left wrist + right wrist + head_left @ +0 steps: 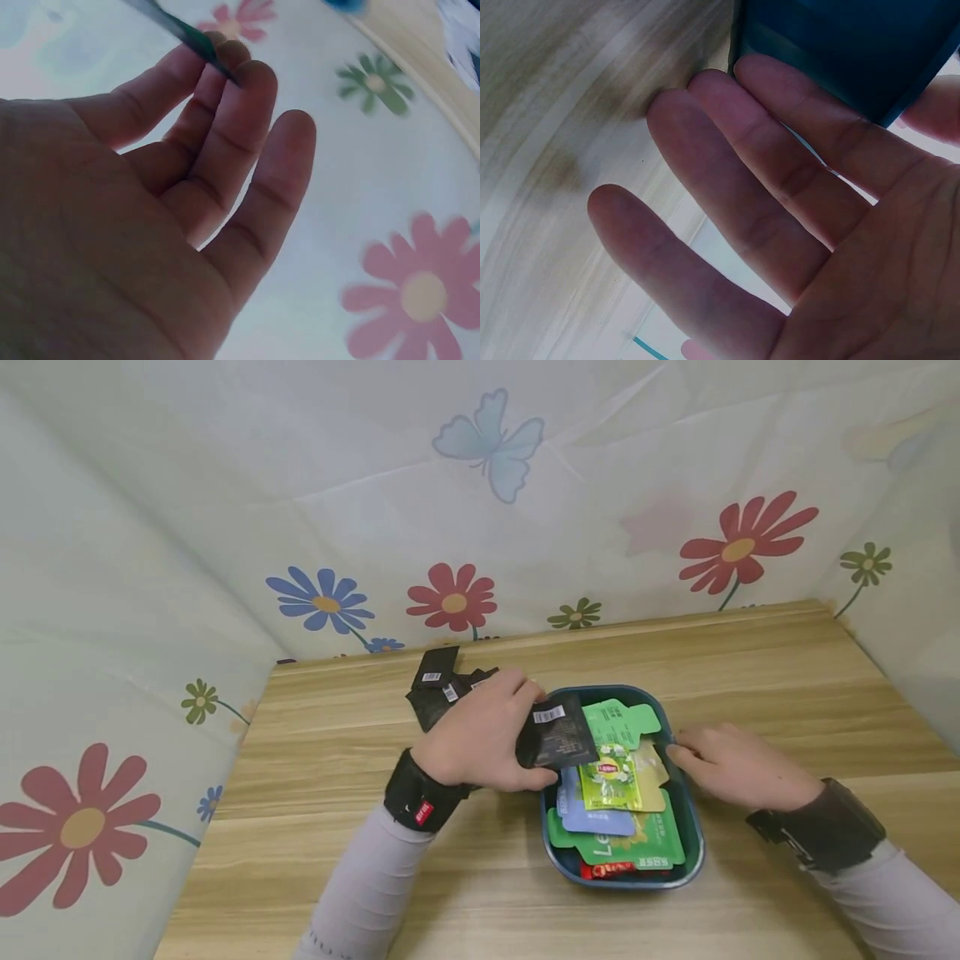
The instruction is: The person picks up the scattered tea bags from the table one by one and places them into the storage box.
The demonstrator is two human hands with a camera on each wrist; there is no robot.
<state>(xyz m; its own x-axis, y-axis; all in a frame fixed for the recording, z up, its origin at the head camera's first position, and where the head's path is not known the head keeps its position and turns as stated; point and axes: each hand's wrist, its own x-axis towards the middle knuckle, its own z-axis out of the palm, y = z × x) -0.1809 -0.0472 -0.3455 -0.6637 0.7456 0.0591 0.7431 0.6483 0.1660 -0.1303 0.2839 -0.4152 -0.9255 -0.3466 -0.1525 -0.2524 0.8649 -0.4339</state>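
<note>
In the head view my left hand (pixel 480 735) holds a flat black sachet (pixel 562 731) with a white barcode label over the left edge of a dark blue bin (pixel 699 847). Only a thin dark edge of the held item shows at the fingertips in the left wrist view. Inside the bin lie a yellow-green Lipton tea sachet (pixel 609 779), a blue packet (pixel 596 814), green packets (pixel 618 722), a beige packet (pixel 654 797) and a red packet (pixel 606 869). My right hand (pixel 738 764) grips the bin's right side, thumb at the rim, fingers along the outer wall.
More black sachets (pixel 437 668) lie in a loose pile on the wooden table (pixel 315 852), behind and partly hidden by my left hand. A flower-printed cloth (pixel 337 510) hangs around the back and sides of the table.
</note>
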